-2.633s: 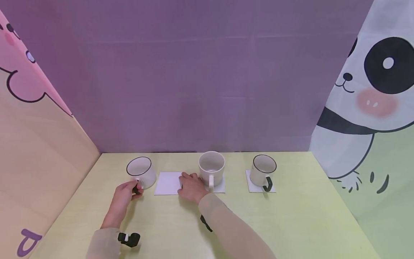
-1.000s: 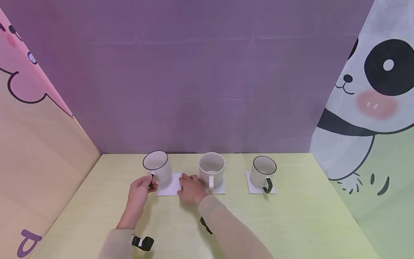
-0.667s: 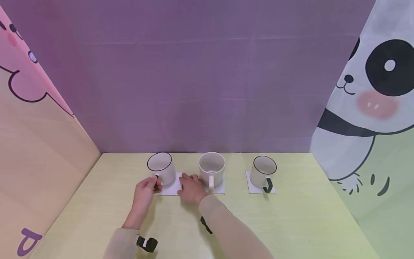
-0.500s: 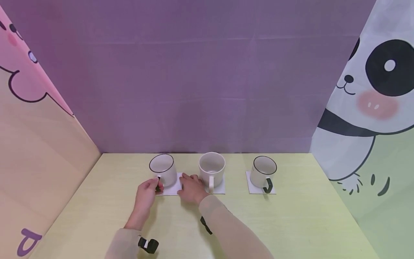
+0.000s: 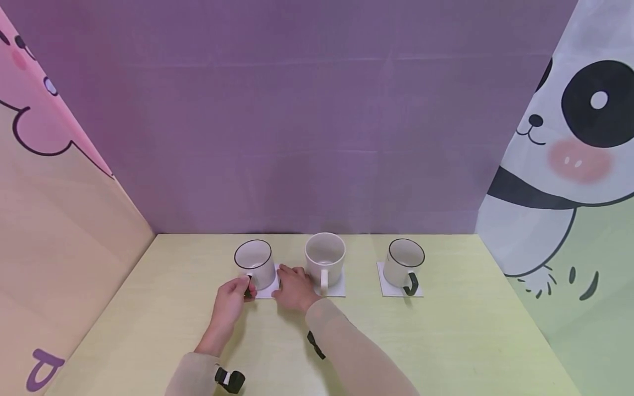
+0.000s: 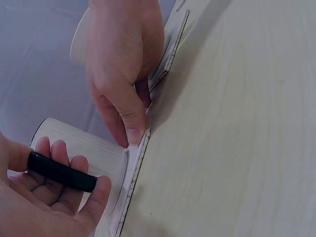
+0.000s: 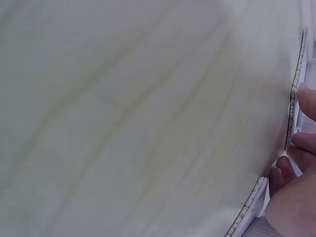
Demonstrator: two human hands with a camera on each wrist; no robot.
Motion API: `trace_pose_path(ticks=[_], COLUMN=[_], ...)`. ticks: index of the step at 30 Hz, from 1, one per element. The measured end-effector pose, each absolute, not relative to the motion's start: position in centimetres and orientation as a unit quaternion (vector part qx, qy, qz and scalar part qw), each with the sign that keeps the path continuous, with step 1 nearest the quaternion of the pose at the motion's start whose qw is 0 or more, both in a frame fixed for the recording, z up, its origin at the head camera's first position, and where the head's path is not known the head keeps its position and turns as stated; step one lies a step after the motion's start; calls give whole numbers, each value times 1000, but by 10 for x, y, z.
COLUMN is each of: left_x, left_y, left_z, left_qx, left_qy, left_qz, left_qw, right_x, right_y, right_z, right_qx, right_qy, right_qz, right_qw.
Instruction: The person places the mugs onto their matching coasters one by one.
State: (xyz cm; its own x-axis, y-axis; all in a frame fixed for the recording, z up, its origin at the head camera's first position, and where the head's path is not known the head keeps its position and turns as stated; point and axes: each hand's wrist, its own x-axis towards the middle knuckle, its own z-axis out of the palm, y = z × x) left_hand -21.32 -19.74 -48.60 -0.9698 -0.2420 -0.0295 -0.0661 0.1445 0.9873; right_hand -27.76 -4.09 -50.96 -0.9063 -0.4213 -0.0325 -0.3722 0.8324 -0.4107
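My left hand [image 5: 230, 303] grips the black handle [image 6: 61, 171] of a white, black-rimmed mug [image 5: 261, 273]. Upright, this mug covers most of a white square coaster [image 5: 269, 291]; its base appears to sit on the coaster. At the coaster's right side, my right hand [image 5: 295, 290] holds the edge, thumb at the near corner and fingers farther back. Just right of that hand stands a plain white mug [image 5: 333, 269] on another coaster [image 5: 339, 288], its handle facing me. The right wrist view catches part of my right hand [image 7: 296, 202] beside thin coaster edges.
Farther right, a black-rimmed mug [image 5: 396, 272] with a black handle stands on its own coaster [image 5: 383, 289]. All are in a row near the back of the pale wooden table [image 5: 460, 330]. A purple cloth wall [image 5: 317, 137] rises behind, with patterned cloth on both sides.
My left hand has carried the mug rightward from the table at the left, over the coaster, and lowered it. My right hand has stayed at the coaster's edge.
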Motion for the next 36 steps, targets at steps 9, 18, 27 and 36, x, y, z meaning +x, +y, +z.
trace_pose_path(ticks=[9, 18, 27, 36], left_x=[-213, -215, -219, -211], left_y=[-199, -204, -201, -207], left_z=[-487, -488, -486, -477], left_qx=[92, 73, 66, 64], left_qy=[-760, -786, -844, -910], left_qz=[-641, -613, -530, -395], left_qw=[54, 27, 53, 109], right_x=[-271, -261, -237, -209], right_y=[-43, -40, -19, 12], right_z=[-507, -492, -470, -457], right_qx=[-220, -279, -298, -313], right_qy=[959, 952, 946, 940], right_qz=[-171, -123, -126, -137], right_qw=[51, 29, 24, -13])
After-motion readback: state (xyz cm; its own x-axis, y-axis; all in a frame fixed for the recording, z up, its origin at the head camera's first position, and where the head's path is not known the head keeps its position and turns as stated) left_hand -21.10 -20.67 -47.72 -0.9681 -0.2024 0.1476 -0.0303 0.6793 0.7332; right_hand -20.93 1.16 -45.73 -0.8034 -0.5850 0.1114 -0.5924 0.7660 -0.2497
